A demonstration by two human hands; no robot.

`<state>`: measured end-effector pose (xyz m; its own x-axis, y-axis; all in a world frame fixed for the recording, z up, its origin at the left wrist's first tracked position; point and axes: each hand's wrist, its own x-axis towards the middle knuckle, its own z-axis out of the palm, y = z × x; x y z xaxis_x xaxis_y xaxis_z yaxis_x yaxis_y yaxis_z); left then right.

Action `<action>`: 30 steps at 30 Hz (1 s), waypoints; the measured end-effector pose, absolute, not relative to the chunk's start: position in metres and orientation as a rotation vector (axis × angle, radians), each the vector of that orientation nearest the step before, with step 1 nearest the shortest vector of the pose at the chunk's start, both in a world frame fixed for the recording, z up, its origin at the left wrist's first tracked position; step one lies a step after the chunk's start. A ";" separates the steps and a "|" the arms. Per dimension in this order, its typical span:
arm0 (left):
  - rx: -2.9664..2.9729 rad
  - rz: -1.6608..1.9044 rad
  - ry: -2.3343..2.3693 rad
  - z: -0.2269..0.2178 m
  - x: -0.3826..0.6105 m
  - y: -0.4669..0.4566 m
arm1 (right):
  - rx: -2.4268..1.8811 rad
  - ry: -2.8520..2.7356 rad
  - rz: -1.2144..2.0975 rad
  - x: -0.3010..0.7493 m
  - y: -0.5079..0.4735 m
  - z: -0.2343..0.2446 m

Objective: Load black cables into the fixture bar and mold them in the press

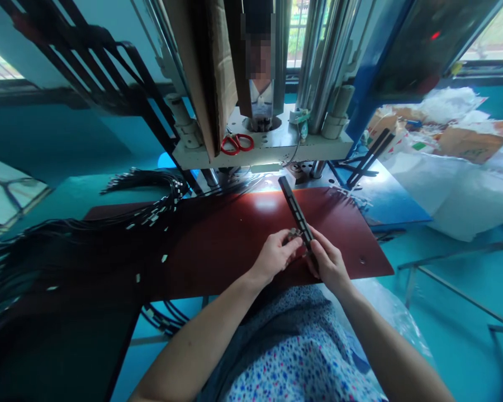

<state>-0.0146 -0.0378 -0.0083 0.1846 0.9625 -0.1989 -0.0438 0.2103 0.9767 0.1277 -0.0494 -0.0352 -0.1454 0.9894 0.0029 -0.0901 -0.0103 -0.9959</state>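
My right hand (pixel 329 261) grips the near end of a long black bar (pixel 295 207) with pale slots, which slants away over the dark red worktop (pixel 235 245) toward the press. My left hand (pixel 274 254) pinches a small metal piece (pixel 294 234) against the bar's near end. Both hands meet above the worktop's near edge.
A large bundle of black cords with metal tips (pixel 88 234) spreads over the worktop's left side. Red scissors (pixel 237 143) lie on the press machine's white plate (pixel 268 148). A second black bar (pixel 366 156) lies on the blue table (pixel 385 195); cardboard and plastic (pixel 456 134) are piled right.
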 end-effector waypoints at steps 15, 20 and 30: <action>0.901 0.875 1.061 -0.009 -0.020 -0.028 | -1.067 -1.149 1.411 0.132 -0.051 -0.034; 0.885 0.924 1.071 0.002 -0.017 -0.028 | -1.060 -1.159 1.437 0.131 -0.050 -0.030; 0.894 1.016 1.056 -0.010 -0.016 -0.029 | -1.104 -1.266 1.473 0.131 -0.049 -0.027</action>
<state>-0.0158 -0.0286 -0.0102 0.1651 0.9525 -0.2557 -0.2185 0.2882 0.9323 0.1310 -0.0487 -0.0265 -0.2216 0.9718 -0.0800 -0.0672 -0.0971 -0.9930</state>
